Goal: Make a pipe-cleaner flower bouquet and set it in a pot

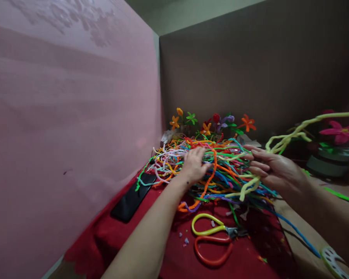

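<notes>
A large tangled heap of multicoloured pipe cleaners (221,176) lies on the red cloth. My left hand (194,164) rests on the heap, thumb apart from the fingers, with no pipe cleaner plainly gripped; its fingertips are partly lost among the strands. To the right, my right hand (277,170) is closed around several pale yellow pipe cleaners (287,140), whose ends stick out above and below the fingers. Nearer to me, scissors (212,262) with one yellow and one red handle loop lie on the cloth, blades pointing right.
A black phone (132,199) lies left of the heap by the pink wall (75,116). Pipe-cleaner flowers (206,128) stand behind it. On the right is a jar (330,161) with a pink flower (339,131). Small scraps dot the red cloth (168,240).
</notes>
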{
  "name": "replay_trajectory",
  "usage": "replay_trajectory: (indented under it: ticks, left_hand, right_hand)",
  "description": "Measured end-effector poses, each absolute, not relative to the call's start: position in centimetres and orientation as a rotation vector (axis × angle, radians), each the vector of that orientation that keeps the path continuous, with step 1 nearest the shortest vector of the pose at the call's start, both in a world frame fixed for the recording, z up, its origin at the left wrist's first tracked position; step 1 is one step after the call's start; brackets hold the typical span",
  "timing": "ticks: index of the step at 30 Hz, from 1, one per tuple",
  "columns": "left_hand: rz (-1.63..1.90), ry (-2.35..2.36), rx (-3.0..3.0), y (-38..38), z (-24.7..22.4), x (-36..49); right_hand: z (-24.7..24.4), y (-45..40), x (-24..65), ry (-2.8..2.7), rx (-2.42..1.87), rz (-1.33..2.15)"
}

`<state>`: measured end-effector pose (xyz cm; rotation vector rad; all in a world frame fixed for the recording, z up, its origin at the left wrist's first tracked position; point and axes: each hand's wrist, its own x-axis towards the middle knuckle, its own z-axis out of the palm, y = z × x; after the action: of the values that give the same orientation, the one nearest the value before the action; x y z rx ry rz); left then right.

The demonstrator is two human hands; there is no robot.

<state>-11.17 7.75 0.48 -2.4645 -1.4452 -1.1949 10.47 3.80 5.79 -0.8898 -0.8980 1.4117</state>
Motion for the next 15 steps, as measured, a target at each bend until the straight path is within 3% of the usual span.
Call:
replay_trajectory:
  ticks: [6,15]
  left_hand:
    - [-0.742,-1.36,-2.582,6.5,-1.7,-9.4]
    - [-0.584,-1.322,-2.578,5.9,-1.7,-9.1]
  right_hand:
    - [7.5,4.0,8.9,-0.875,-0.902,1.561]
    - [6.0,8.7,6.7,-0.952,-1.097,1.424]
